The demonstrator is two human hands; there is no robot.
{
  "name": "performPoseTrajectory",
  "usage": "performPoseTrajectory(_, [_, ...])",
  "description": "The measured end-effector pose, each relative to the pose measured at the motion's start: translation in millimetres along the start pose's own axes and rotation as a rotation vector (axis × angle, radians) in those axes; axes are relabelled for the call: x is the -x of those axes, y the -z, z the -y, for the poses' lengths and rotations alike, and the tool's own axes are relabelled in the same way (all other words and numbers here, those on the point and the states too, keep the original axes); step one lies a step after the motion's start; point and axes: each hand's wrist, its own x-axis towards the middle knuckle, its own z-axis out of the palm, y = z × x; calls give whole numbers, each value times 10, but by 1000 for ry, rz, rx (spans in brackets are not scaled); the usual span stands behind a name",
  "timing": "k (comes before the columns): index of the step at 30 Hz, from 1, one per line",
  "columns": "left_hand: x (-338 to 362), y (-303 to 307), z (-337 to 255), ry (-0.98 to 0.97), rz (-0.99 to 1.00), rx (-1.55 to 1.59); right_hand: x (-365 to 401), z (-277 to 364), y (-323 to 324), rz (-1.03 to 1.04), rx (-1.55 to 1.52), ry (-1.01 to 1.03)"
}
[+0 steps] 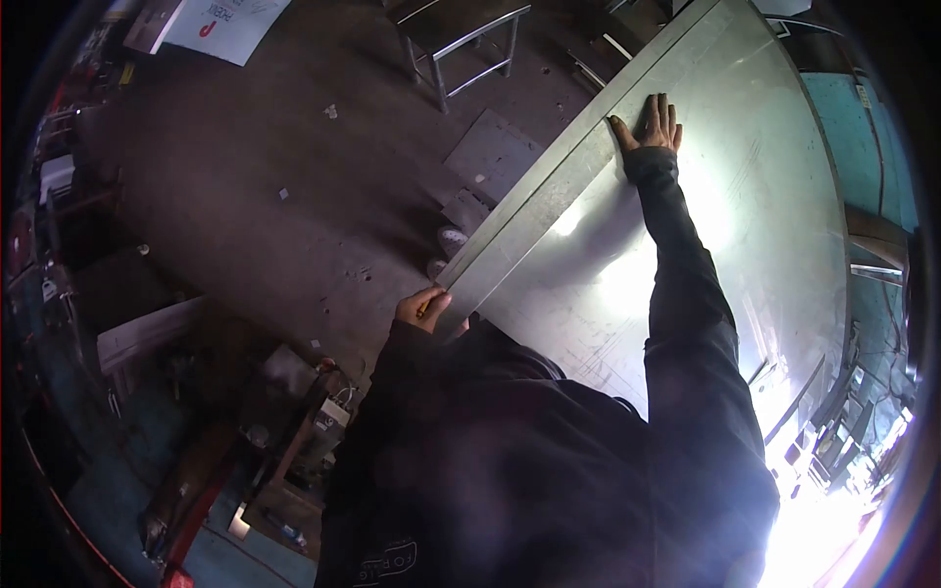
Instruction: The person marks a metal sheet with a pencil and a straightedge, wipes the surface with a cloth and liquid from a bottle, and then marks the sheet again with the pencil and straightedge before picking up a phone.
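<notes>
A large shiny metal sheet (pixel 549 314) with a folded strip along its long edge lies under my arms, glaring with reflected light. My right hand (pixel 649 127) rests flat on it near that edge, fingers and thumb spread. At the sheet's near left corner, my left hand (pixel 420 310) is closed, its fingers curled against the edge. A small yellow object (pixel 423 309) shows between the fingers of this hand; its kind is too small to make out.
A metal-framed stand (pixel 461 49) is on the dark floor beyond the sheet. A white printed panel (pixel 221 27) lies at the upper left. Flat plates (pixel 493 150) lie on the floor by the sheet. Machinery (pixel 328 421) stands at lower left, scrap pieces (pixel 843 441) at right.
</notes>
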Motion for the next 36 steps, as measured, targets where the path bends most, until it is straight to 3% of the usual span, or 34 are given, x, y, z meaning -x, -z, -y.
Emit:
performPoseTrajectory(4, [-15,32,77,64,-15,-139,-8,-50,-77,-108,-64,40])
performPoseTrajectory(6, [-22,23,140,-19,-25,-108,-17,-85,-58,-168,-154,44])
performPoseTrajectory(10, [-8,18,154,-37,-24,-122,0,60,225,24,-45,-41])
performPoseTrajectory(22, [26,-7,206,24,-62,-119,-9,67,309,114,-7,-74])
performPoseTrajectory(31, [35,-7,153,-69,-49,-254,-8,59,279,134,25,-83])
performPoseTrajectory(36, [40,-1,217,-35,-72,-182,-14,83,295,144,21,-86])
